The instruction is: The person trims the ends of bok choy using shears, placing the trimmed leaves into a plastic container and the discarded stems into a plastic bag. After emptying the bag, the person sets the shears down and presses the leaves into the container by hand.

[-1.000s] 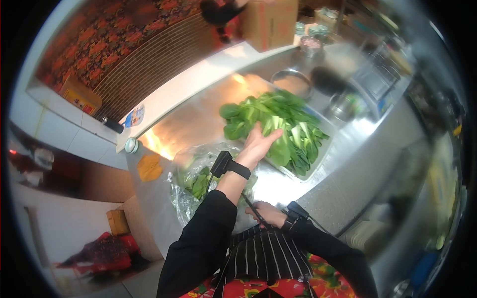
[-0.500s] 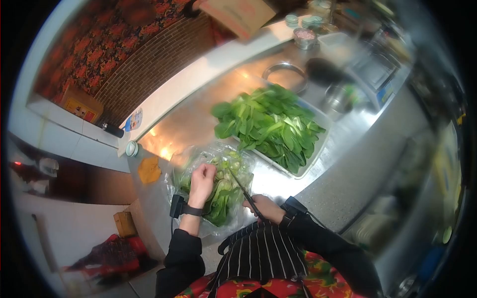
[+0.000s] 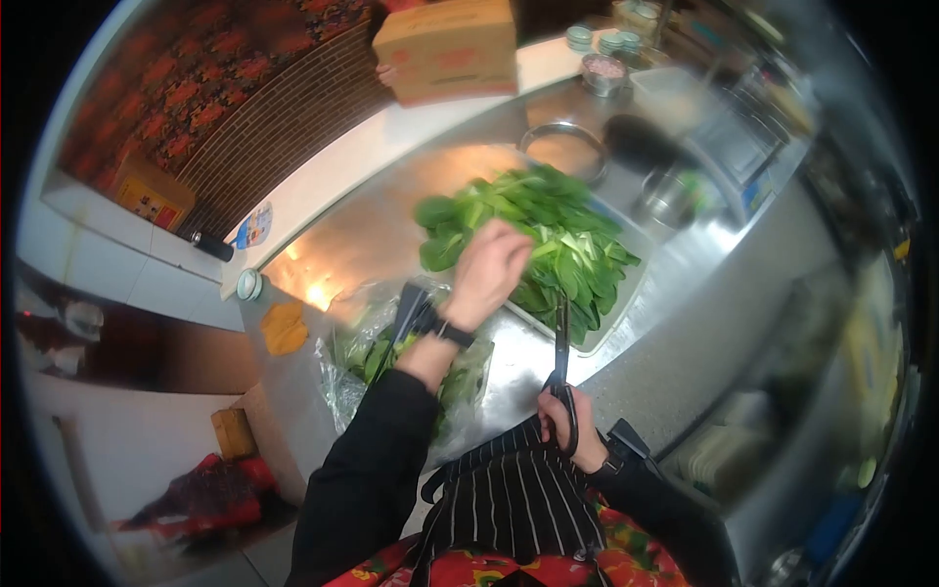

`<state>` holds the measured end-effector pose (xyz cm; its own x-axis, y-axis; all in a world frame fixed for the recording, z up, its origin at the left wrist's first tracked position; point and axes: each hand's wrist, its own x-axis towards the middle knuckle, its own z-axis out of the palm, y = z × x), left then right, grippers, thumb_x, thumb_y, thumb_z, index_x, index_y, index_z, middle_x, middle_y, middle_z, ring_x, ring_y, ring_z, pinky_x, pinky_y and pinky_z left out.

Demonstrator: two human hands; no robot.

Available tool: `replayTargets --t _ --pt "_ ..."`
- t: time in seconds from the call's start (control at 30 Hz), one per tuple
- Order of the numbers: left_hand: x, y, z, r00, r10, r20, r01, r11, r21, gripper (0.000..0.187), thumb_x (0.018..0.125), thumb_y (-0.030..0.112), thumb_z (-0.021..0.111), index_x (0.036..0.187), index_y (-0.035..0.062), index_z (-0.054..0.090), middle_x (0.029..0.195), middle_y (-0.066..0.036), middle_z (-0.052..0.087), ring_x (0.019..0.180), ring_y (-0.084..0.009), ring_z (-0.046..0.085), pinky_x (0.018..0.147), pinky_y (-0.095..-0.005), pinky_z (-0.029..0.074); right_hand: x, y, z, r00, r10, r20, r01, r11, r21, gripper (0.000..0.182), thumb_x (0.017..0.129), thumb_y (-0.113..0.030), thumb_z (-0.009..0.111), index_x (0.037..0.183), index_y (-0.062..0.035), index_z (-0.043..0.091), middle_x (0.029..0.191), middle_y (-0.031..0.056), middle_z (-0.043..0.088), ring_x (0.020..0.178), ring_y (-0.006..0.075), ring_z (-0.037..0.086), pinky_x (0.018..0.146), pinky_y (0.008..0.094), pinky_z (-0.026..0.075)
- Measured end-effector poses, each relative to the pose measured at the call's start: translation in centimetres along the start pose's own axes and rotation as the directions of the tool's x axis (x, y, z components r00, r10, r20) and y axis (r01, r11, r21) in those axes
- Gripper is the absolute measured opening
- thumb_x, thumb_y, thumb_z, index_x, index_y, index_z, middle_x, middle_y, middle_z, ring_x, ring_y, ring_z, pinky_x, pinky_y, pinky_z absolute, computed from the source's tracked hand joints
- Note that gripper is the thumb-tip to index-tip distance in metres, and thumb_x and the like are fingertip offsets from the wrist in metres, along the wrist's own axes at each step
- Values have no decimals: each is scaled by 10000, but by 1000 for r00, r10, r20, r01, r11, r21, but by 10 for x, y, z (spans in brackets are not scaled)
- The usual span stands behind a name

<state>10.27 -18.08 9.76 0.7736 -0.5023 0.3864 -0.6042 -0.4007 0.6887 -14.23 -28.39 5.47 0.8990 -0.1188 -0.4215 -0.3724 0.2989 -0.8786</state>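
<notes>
My left hand (image 3: 492, 269) is over the near left part of a heap of leafy greens (image 3: 558, 220), its fingers curled and slightly blurred. Whatever those fingers hold, if anything, is hidden. The greens fill a white tray (image 3: 597, 350), of which the near rim shows. In my right hand (image 3: 577, 426) is a pair of black-handled scissors (image 3: 561, 362), blades pointing away from me toward the tray. Under my left forearm lies a clear plastic bag (image 3: 337, 377) with more greens (image 3: 367, 354) in it, partly covered by the arm.
An orange cloth (image 3: 285, 328) lies left of the bag. Behind the tray stand a metal ring-shaped pan (image 3: 564, 152), a metal pot (image 3: 669, 196) and a scale (image 3: 729, 147). Across the counter, a person's hand (image 3: 387, 74) holds a cardboard box (image 3: 446, 51).
My left hand has moved from the bag up and right to the tray of greens. The scissors have swung to point more straight ahead. The cardboard box has moved left and lower.
</notes>
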Motion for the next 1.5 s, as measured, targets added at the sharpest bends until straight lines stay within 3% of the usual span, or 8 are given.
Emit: replayTargets --t 0.27,0.53,0.6,0.8,0.83,0.93,1.17,1.5 --pt "82 -32 84 910 -138 390 -164 744 648 184 879 229 643 931 107 770 1147 -143 588 1083 -346 534 940 -459 439 -34 1 -36 954 67 -291 -19 986 166 245 976 -210 599 835 -11 574 658 36 554 502 132 544 465 266 446" --pt "66 -32 32 997 56 53 -58 998 27 180 850 148 738 939 -8 747 1001 -130 672 936 -279 638 842 -406 512 -38 -4 -39 919 79 -385 5 977 213 329 946 -289 554 777 -6 544 632 81 537 463 169 530 430 286 436" --pt "34 -2 -8 968 -251 25 241 892 -383 119 873 121 744 915 10 746 991 -89 688 818 -199 656 764 -320 525 -34 -6 -37 941 64 -331 4 980 200 323 958 -277 562 786 -4 553 645 71 541 479 165 539 440 283 441" --pt "-119 -49 -74 860 -504 -81 482 854 -194 205 860 27 714 1064 3 711 1063 -103 685 903 -214 671 823 -330 537 -19 -5 -13 990 40 -135 -24 993 115 300 974 -258 571 800 -14 560 659 52 543 510 145 547 458 273 448" --pt "-136 -37 -82 958 -194 -210 256 910 327 337 830 21 697 1165 7 665 1152 -150 648 1066 -315 623 925 -409 514 -16 -4 -7 995 43 -94 -36 996 77 312 964 -276 575 798 -12 558 661 60 543 500 146 538 448 270 442" --pt "-194 -51 -86 916 -365 -166 401 814 420 406 804 28 691 1206 20 639 1217 -183 611 1176 -392 543 984 -460 475 -10 0 8 997 73 11 -73 997 3 287 962 -253 586 818 -6 561 682 61 545 510 136 532 435 266 440" --pt "-220 -56 -45 548 -830 102 679 513 525 676 801 405 769 1341 51 569 1130 -194 642 1118 -381 598 975 -467 468 21 19 38 963 151 222 -62 930 -362 268 985 -267 636 895 -20 582 606 10 521 468 110 515 448 272 418" --pt "-262 -67 -70 695 -711 109 690 702 176 594 778 307 801 1283 46 626 1255 -203 628 1151 -335 621 985 -447 482 30 45 30 970 177 167 -52 822 -567 320 944 -335 683 895 -21 646 616 34 545 496 129 533 481 309 423"
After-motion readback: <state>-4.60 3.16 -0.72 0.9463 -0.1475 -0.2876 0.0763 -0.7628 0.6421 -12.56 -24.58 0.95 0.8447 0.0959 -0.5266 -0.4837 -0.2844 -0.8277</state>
